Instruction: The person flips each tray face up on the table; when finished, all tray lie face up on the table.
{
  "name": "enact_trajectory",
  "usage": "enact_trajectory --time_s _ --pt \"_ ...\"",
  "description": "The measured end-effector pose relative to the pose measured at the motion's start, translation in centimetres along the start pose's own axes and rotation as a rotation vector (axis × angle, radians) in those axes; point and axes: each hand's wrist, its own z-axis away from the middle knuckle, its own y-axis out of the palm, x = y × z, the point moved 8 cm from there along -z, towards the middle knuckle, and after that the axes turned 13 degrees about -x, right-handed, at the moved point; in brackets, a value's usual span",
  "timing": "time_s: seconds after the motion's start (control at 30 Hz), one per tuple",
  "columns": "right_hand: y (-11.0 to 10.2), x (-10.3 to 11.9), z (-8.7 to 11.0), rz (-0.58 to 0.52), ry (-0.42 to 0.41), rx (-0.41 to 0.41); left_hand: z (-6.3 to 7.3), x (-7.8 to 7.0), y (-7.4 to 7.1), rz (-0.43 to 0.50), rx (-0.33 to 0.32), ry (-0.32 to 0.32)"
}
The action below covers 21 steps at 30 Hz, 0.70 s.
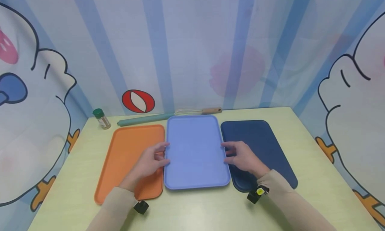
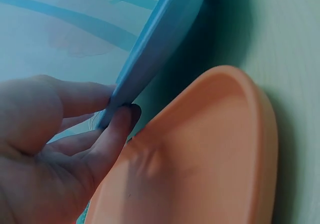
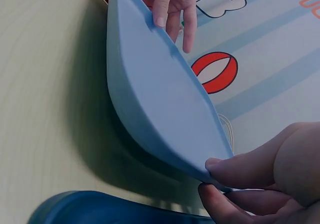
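A periwinkle-blue tray (image 1: pixel 196 147) is in the middle of the head view, with one hand at each long side. My left hand (image 1: pixel 151 160) pinches its left rim between thumb and fingers, over the orange tray (image 1: pixel 132 144). On the opposite rim, my right hand (image 1: pixel 243 157) grips with thumb and fingertips, over the navy tray (image 1: pixel 255 134). In the left wrist view the blue tray's edge (image 2: pixel 145 43) stands above the table with shadow beneath. The right wrist view also shows a gap and shadow under the tray (image 3: pixel 160 93).
Behind the trays lie a long teal stick (image 1: pixel 145 119) and a whisk (image 1: pixel 212 110) with a wooden handle. A small jar (image 1: pixel 103 121) with a green lid stands at the back left corner. A printed cloth backdrop (image 1: pixel 192 57) rises at the table's far edge.
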Motion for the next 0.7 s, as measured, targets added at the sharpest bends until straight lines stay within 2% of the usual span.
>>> enact_trajectory --time_s 0.3,0.7 --pt "0.33 0.02 -0.15 0.017 -0.017 0.011 -0.04 0.01 0.06 -0.032 0.011 0.001" --pt "0.45 -0.17 -0.33 0.04 -0.009 0.022 -0.44 -0.62 0.35 -0.118 0.021 0.047"
